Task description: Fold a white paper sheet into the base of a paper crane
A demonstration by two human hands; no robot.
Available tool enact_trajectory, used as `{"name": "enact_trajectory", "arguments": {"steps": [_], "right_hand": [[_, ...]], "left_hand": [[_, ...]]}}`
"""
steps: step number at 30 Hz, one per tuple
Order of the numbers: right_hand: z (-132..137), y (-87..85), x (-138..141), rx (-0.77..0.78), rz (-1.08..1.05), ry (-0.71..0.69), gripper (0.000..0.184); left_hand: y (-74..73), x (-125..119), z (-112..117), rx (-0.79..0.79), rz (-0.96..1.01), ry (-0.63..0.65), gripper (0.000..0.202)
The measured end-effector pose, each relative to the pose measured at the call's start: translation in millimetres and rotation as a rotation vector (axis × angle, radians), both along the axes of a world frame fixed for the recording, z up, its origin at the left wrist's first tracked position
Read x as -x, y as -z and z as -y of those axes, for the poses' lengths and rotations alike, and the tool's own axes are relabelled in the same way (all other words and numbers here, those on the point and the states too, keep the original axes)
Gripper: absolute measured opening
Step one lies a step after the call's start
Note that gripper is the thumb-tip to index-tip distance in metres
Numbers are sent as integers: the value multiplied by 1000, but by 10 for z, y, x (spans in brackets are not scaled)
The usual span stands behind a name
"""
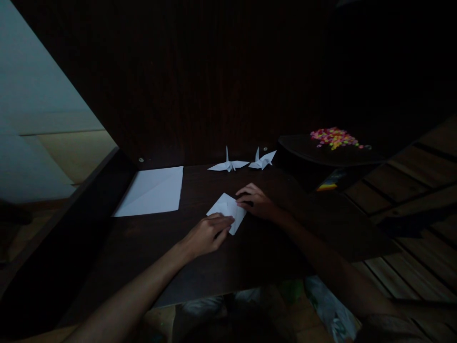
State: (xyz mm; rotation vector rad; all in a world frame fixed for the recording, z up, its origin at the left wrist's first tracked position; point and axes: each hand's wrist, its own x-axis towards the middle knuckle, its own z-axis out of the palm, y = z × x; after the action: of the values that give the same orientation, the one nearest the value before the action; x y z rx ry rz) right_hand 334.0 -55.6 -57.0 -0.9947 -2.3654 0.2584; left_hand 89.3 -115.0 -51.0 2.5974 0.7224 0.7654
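Folded paper (228, 206) looks light, easily creased, best edge-held; left hand (208, 232) and right hand (256, 202) touch it, whether pinching I can't say

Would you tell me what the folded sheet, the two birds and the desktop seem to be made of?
Folded sheet: matte white paper, by its straight creases. Left bird and right bird: seemingly paper too, with thin pointed wings. Desktop: probably wood or laminate, dark, faintly glossy; dim light hides which.

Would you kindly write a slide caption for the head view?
Left hand and right hand on folded white paper, two paper birds beyond it.
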Motion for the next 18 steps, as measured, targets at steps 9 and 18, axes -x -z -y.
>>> {"name": "enact_trajectory", "arguments": {"steps": [9,18], "right_hand": [[87,27,54,-4,-3,7,20],[152,-13,115,11,71,77,26]], "left_hand": [[83,41,-107,-132,-211,-215,39],[19,31,-81,-106,-265,-237,51]]}}
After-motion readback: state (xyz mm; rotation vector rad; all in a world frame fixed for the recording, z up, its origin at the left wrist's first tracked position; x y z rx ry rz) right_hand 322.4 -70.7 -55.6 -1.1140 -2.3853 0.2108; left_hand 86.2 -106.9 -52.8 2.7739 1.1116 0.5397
